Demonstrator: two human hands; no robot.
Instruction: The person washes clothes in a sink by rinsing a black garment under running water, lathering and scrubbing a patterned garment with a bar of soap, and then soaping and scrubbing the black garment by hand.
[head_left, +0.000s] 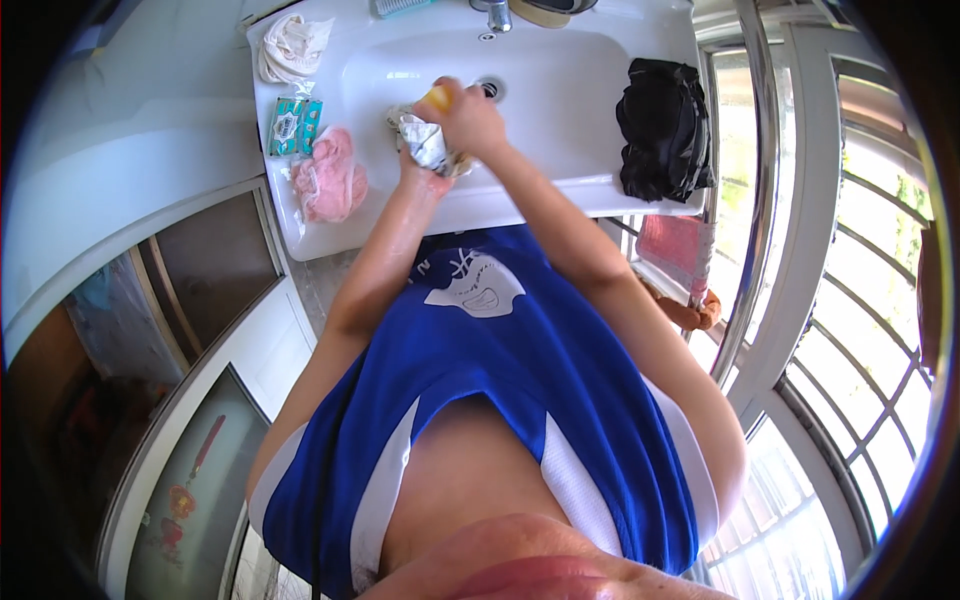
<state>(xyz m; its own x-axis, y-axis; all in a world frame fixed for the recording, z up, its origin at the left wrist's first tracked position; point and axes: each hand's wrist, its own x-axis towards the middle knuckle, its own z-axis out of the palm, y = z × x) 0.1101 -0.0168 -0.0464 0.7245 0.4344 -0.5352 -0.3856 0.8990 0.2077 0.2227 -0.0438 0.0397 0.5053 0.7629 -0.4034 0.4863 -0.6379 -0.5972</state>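
Note:
Over the left part of a white washbasin (562, 105), both my hands are at a wet-looking, crumpled whitish cloth (424, 142) with dark print. My left hand (436, 180) supports the cloth from below, palm up, with its fingers mostly covered. A yellow bar, apparently soap (436, 98), is gripped in my right hand (474, 120) just above the cloth. Whether the bar touches the fabric is hard to tell. Beyond my right hand lies the drain (490, 88), partly hidden by it.
On the left rim lie a cream cloth (292, 49), teal printed packets (294, 126) and a pink garment (330, 176). A black cloth bundle (664, 131) rests on the right rim. At the back are a chrome faucet (498, 15), a brush (401, 7) and a dark bowl (555, 6).

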